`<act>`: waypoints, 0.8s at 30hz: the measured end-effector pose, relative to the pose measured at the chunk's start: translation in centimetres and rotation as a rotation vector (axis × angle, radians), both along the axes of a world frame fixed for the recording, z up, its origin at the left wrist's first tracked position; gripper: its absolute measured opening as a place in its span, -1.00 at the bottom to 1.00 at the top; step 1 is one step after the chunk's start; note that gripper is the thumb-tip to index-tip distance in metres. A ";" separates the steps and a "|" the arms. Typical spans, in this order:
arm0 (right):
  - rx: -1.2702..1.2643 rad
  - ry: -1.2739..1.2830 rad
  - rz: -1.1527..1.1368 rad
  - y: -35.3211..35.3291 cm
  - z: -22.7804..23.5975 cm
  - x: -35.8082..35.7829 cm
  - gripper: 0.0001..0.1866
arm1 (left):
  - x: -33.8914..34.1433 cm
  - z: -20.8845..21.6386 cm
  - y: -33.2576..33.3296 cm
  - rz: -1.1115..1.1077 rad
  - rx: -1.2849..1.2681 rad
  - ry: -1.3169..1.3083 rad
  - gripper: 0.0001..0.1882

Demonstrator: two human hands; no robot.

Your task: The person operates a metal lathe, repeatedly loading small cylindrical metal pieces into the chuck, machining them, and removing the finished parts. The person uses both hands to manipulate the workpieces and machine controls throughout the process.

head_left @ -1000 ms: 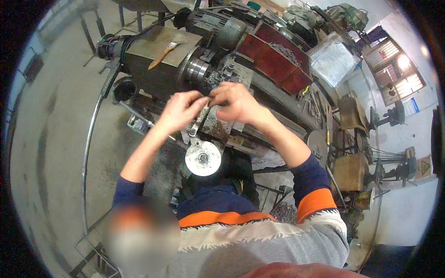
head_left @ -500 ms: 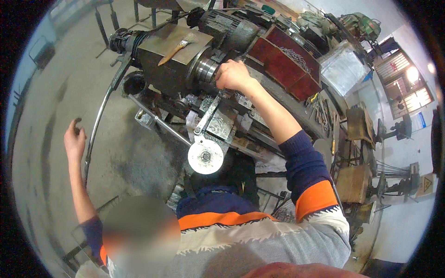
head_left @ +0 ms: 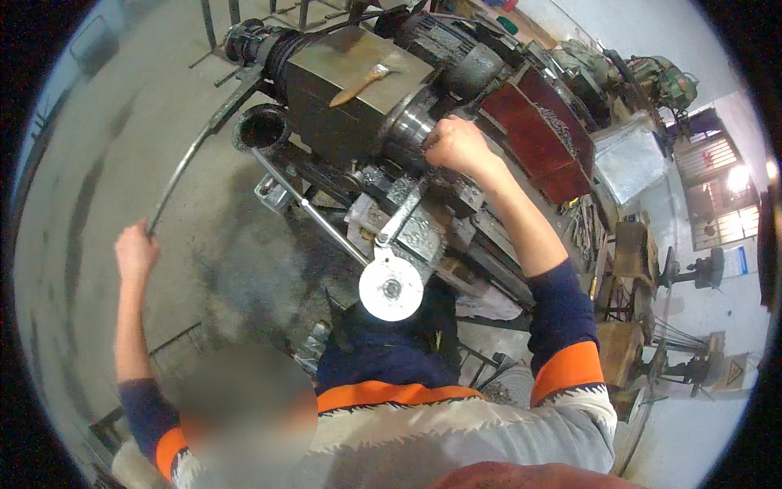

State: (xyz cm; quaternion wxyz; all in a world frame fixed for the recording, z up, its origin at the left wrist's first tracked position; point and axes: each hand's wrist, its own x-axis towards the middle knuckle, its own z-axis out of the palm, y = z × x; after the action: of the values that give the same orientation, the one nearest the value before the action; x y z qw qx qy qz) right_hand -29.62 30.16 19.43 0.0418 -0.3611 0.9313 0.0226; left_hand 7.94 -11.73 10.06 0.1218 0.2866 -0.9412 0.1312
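At the left, my left hand [head_left: 136, 249] is wrapped round the lower end of a long metal lever [head_left: 186, 167]. The lever runs up to the far left end of a greasy lathe-like machine [head_left: 314, 114]. Farther right, my right hand [head_left: 458, 145] is closed at the front of the shiny round spindle [head_left: 414, 124]; whatever its fingers pinch is hidden behind them. Below that hand, a flat metal arm [head_left: 402, 213] leads to a pale round disc [head_left: 391, 287] close to my body. A wooden-handled brush [head_left: 358, 86] lies on the machine's flat top.
A dark red divided box [head_left: 538, 134] with small metal pieces in one part stands right of the spindle. A silvery plastic-wrapped package [head_left: 629, 161] and loose hand tools [head_left: 580, 236] lie beyond. A slanted metal rod [head_left: 314, 210] and a round open pipe [head_left: 262, 129] are at the machine's left.
My left hand has gone from open beside the lever to gripping its end. My right hand stays closed at the spindle. The view has shifted, so the machine appears farther right and lower.
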 end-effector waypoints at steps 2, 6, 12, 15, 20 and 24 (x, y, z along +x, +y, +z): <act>-0.025 -0.013 0.012 0.0 0.0 0.0 -0.72 | -0.3 0.4 -7.9 0.134 -0.069 -0.088 -0.92; -0.028 -0.030 -0.013 0.0 0.4 0.2 -0.71 | -5.2 0.3 -15.7 0.293 -0.075 0.030 -0.82; -0.021 -0.003 -0.018 0.5 -0.5 -0.6 -0.70 | -6.1 -0.1 -17.1 0.415 0.081 0.010 -0.65; -0.024 -0.006 -0.010 0.2 -0.9 -0.9 -0.71 | -5.0 -0.4 -14.3 0.522 0.097 0.081 -0.67; -0.062 0.023 -0.009 0.3 -0.9 -0.6 -0.73 | -2.7 0.0 -2.8 0.510 0.017 0.142 -0.71; -0.095 0.006 -0.028 0.2 -0.3 0.5 -0.73 | -2.6 1.7 -2.9 0.505 0.159 0.128 -0.72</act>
State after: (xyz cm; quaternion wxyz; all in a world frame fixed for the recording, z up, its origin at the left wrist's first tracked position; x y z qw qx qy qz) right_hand -29.16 30.32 19.09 0.0221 -0.3497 0.9363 -0.0213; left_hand 5.34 -14.63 11.75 0.1216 0.5285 -0.8377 0.0647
